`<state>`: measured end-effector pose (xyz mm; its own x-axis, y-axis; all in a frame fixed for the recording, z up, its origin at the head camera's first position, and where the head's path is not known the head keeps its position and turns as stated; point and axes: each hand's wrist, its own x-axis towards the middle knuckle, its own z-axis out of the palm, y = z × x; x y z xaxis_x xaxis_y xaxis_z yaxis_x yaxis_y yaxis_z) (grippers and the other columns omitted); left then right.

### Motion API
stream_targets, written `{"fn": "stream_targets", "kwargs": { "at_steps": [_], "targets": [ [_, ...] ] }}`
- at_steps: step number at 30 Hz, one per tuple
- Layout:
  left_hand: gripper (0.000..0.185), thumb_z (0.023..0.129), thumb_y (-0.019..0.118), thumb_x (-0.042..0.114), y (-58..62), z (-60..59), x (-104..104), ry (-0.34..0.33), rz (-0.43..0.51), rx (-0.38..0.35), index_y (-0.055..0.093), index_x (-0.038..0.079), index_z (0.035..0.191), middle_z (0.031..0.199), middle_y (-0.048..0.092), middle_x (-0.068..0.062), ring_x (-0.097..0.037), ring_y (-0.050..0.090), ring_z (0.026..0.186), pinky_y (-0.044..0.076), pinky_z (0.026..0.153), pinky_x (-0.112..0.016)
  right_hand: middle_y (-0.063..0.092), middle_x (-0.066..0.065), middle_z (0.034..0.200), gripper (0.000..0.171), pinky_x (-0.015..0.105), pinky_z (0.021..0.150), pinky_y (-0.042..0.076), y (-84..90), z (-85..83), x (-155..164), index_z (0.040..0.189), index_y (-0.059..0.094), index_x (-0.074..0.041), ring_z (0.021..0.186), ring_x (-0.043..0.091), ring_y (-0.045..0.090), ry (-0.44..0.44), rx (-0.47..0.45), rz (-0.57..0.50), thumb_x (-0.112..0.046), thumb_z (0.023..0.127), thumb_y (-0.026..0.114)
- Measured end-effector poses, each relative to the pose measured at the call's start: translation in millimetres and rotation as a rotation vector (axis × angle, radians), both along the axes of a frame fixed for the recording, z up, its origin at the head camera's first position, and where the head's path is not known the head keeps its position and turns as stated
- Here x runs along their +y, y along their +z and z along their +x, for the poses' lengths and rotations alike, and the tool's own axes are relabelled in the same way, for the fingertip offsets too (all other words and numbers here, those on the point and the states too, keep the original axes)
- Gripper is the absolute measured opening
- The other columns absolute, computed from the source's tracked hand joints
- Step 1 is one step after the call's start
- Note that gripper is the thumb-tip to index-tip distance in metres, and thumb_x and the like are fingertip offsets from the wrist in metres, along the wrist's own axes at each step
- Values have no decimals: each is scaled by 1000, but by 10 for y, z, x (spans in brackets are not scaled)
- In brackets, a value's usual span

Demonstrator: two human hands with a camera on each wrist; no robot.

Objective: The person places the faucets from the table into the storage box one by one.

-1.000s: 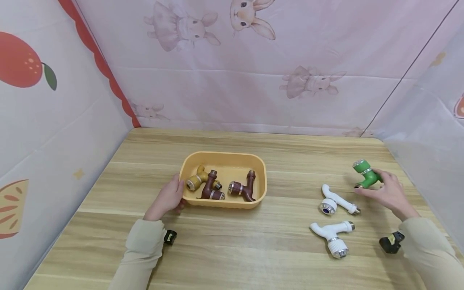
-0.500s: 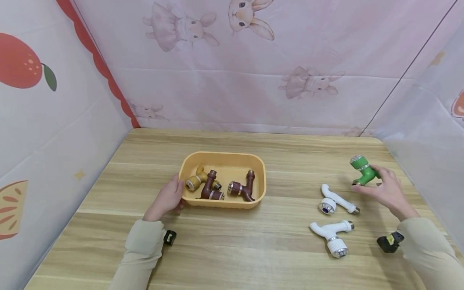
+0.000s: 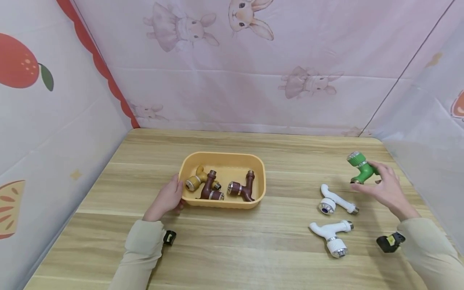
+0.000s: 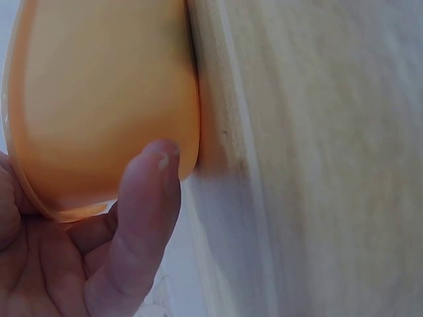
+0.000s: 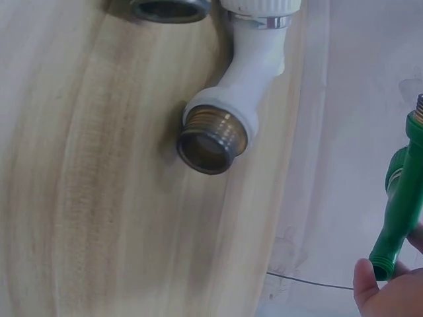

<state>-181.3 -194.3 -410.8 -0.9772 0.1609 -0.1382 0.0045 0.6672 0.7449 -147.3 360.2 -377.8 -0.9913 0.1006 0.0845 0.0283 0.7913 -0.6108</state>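
Note:
My right hand (image 3: 388,192) pinches a green faucet (image 3: 366,172) between thumb and fingers, held above the table at the right. In the right wrist view the thumb presses near the spout end of that green faucet (image 5: 400,208). My left hand (image 3: 167,198) grips the left end of a yellow plastic bin (image 3: 224,204), its thumb (image 4: 149,211) on the outer wall in the left wrist view. Inside the bin lie a yellow faucet (image 3: 196,181) and two dark red faucets, one on the left (image 3: 208,189) and one on the right (image 3: 248,189).
Two white faucets, a farther one (image 3: 337,199) and a nearer one (image 3: 331,233), lie on the wooden table (image 3: 239,253) just left of my right hand. Printed fabric walls (image 3: 232,100) stand at the table's back and sides.
The green faucet has risen and shifted slightly left in my right hand. My left hand and the bin hold their place.

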Motion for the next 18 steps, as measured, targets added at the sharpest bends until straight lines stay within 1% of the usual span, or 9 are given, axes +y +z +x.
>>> {"fn": "stream_targets", "kwargs": {
  "at_steps": [3, 6, 12, 18],
  "targets": [
    [23, 100, 26, 14, 0, -2, 0, -2, -1, 3, 35, -2, 113, 60, 54, -13, -21, 55, 44, 51, 37, -34, 20, 36, 134, 94, 38, 66, 36, 29, 3, -24, 141, 19, 4, 101, 47, 33, 5, -5, 2, -33, 74, 74],
    [22, 100, 26, 14, -2, -5, 1, 0, -1, 2, 35, -2, 112, 60, 54, -13, -21, 55, 44, 51, 37, -34, 21, 36, 133, 94, 37, 64, 36, 56, 6, -49, 141, 19, 3, 99, 46, 34, 13, -8, 2, -34, 75, 74],
    [24, 100, 26, 15, -10, 3, 0, 3, -4, -1, 36, -1, 114, 60, 54, -12, -21, 55, 43, 51, 38, -34, 25, 35, 128, 93, 35, 64, 35, 94, 17, -117, 140, 22, 5, 95, 42, 35, 25, 19, 8, -33, 74, 75],
    [24, 100, 25, 16, -16, -3, 4, 8, -1, -9, 36, -1, 114, 62, 54, -13, -21, 55, 44, 51, 38, -34, 23, 34, 131, 91, 34, 65, 34, 144, 16, -197, 139, 24, 4, 96, 40, 34, 54, 48, 5, -32, 73, 75]
  ]
}}
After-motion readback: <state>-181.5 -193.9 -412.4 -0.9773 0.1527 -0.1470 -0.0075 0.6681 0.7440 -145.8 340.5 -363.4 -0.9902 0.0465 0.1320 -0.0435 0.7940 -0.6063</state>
